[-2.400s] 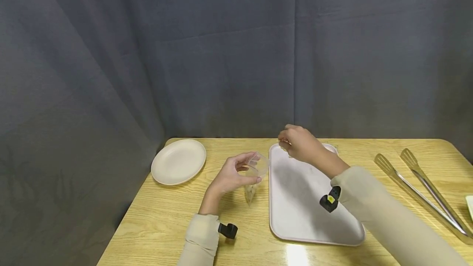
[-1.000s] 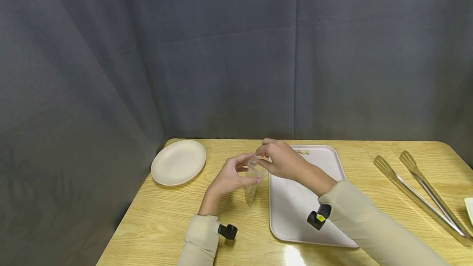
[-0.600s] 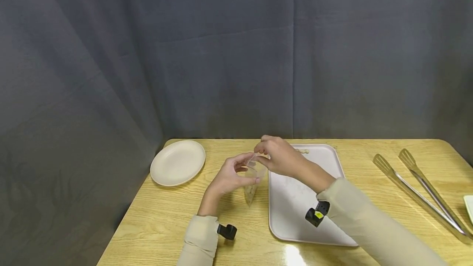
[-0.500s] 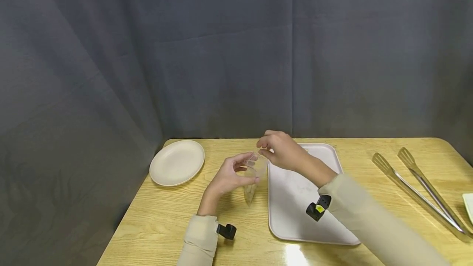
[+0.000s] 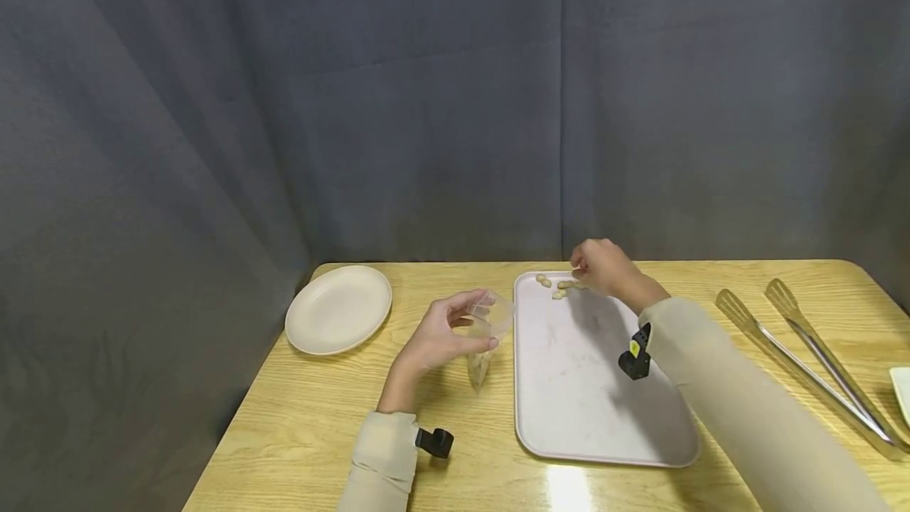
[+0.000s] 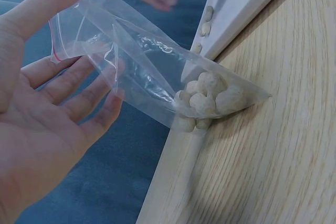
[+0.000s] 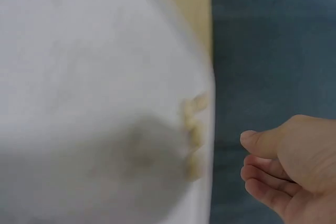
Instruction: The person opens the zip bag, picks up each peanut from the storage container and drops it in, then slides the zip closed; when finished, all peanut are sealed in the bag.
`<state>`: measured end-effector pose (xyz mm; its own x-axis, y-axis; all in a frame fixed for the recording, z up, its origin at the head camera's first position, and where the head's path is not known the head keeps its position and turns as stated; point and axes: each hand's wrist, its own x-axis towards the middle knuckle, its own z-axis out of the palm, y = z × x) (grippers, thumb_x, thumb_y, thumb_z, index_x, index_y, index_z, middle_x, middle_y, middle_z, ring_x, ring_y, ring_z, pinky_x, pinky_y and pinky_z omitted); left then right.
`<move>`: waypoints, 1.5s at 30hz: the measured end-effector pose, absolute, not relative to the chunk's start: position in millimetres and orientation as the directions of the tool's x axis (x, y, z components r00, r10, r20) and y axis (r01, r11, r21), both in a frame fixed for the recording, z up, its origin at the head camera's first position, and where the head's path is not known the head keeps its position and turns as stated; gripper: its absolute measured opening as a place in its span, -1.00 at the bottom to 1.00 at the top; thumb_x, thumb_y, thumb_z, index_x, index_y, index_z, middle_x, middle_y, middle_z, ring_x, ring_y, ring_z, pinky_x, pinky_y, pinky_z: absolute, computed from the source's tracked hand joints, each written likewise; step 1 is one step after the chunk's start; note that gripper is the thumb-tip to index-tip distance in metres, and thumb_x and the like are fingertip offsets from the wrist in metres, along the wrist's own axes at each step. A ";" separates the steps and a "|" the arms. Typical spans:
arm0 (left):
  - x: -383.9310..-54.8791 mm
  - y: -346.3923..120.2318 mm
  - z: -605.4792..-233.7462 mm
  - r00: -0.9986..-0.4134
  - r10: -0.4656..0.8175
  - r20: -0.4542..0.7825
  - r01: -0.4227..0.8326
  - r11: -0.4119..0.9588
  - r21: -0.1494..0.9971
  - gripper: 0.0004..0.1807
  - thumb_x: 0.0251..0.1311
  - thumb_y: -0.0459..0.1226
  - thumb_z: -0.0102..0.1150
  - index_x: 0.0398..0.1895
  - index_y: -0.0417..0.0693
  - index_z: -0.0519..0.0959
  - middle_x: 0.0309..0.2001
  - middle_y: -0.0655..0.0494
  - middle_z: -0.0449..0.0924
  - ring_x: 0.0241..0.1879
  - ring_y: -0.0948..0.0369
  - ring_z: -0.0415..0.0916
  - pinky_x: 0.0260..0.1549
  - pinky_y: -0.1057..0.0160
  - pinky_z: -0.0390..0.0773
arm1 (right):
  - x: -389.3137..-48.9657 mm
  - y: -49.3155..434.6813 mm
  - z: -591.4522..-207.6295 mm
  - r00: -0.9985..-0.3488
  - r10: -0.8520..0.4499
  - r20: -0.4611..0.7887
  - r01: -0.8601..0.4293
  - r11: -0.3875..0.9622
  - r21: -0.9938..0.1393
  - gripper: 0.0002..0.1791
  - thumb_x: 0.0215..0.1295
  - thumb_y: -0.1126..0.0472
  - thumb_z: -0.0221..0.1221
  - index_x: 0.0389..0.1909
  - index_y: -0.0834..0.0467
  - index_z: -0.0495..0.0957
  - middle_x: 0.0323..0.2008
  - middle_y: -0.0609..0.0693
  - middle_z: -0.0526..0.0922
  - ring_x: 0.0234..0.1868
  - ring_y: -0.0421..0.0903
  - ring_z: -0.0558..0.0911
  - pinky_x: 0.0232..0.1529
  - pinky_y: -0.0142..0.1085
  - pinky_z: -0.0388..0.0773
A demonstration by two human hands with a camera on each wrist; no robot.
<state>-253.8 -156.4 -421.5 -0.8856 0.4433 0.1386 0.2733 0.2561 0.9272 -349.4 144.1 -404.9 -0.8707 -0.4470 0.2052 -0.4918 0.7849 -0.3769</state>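
A clear zip bag (image 6: 142,61) hangs from my left hand (image 5: 434,338), whose thumb and fingers grip it at the mouth and spread it wide. Several unshelled peanuts (image 6: 210,95) lie in its lower corner, low over the wooden table. To the right is a pale tray (image 5: 569,385) with a few loose peanuts (image 5: 559,294) along its far edge. Over that far edge hovers my right hand (image 5: 604,267), just right of those peanuts. In the right wrist view its fingers are loosely bent, the thumb stands apart, and nothing shows between them.
A cream plate (image 5: 337,309) sits at the table's far left. Metal tongs (image 5: 810,371) lie spread right of the tray. The corner of a white dish (image 5: 901,389) shows at the right edge. A dark curtain (image 5: 426,101) hangs behind the table.
My right hand reached from the tray to the bag's mouth, then moved back right to the tray's far edge. The left hand kept holding the bag in place.
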 end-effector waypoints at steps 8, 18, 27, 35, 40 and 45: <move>-246.8 -157.5 -419.4 -0.895 0.420 0.151 0.276 0.255 0.927 -0.20 0.04 -0.35 0.47 0.41 -0.16 0.37 0.26 -0.01 0.50 0.18 0.02 0.45 0.25 0.01 0.38 | -356.3 154.2 -443.2 -0.899 -0.422 0.120 -0.436 0.831 -0.345 -0.83 0.20 0.44 0.24 -0.57 0.27 0.63 -0.54 0.04 0.60 -0.50 -0.04 0.45 -0.42 -0.17 0.44; -246.3 -155.7 -418.7 -0.894 0.420 0.156 0.276 0.242 0.930 -0.21 0.04 -0.39 0.47 0.40 -0.18 0.37 0.25 -0.05 0.51 0.17 -0.08 0.45 0.25 0.00 0.38 | -357.4 157.5 -458.0 -0.891 -0.415 0.184 -0.454 0.827 -0.331 -0.58 0.19 0.46 0.21 -0.77 0.10 0.33 -0.68 -0.08 0.32 -0.57 -0.11 0.28 -0.51 -0.27 0.20; -247.5 -153.4 -417.4 -0.879 0.452 0.151 0.277 0.227 0.934 -0.20 0.07 -0.44 0.42 0.42 -0.29 0.31 0.30 -0.23 0.42 0.20 -0.20 0.39 0.28 -0.13 0.31 | -358.1 159.5 -463.9 -0.908 -0.385 0.164 -0.418 0.840 -0.344 -0.71 0.24 0.45 0.20 -0.66 0.18 0.49 -0.59 -0.02 0.44 -0.52 -0.07 0.36 -0.46 -0.21 0.32; -231.4 -150.4 -395.4 -0.873 0.468 0.134 0.271 0.237 0.933 -0.22 0.10 -0.44 0.39 0.39 -0.43 0.28 0.27 -0.31 0.42 0.20 -0.22 0.39 0.26 -0.19 0.31 | -352.1 156.3 -459.4 -0.904 -0.399 0.154 -0.427 0.829 -0.360 -0.81 0.24 0.47 0.22 -0.56 0.25 0.59 -0.53 0.01 0.52 -0.50 -0.06 0.39 -0.45 -0.22 0.36; -232.8 -151.3 -397.8 -0.877 0.461 0.138 0.268 0.229 0.936 -0.21 0.09 -0.44 0.40 0.40 -0.42 0.27 0.27 -0.25 0.44 0.20 -0.22 0.38 0.26 -0.18 0.31 | -346.6 144.3 -438.1 -0.854 -0.465 0.232 -0.519 0.790 -0.326 -0.84 0.18 0.51 0.22 -0.53 0.26 0.63 -0.49 0.05 0.57 -0.45 -0.05 0.47 -0.41 -0.16 0.46; -235.7 -151.5 -398.4 -0.879 0.458 0.130 0.257 0.227 0.939 -0.20 0.08 -0.45 0.41 0.40 -0.39 0.28 0.27 -0.22 0.45 0.21 -0.19 0.39 0.28 -0.13 0.31 | -333.6 123.1 -406.4 -0.780 -0.541 0.315 -0.622 0.721 -0.304 -0.86 0.21 0.49 0.26 -0.50 0.25 0.63 -0.48 0.01 0.53 -0.41 -0.07 0.51 -0.38 -0.16 0.54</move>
<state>-235.7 -151.5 -398.4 -0.8794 0.4579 0.1303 0.2572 0.2266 0.9394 -333.6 123.1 -406.4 -0.7802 -0.5405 0.3148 -0.6223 0.7213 -0.3041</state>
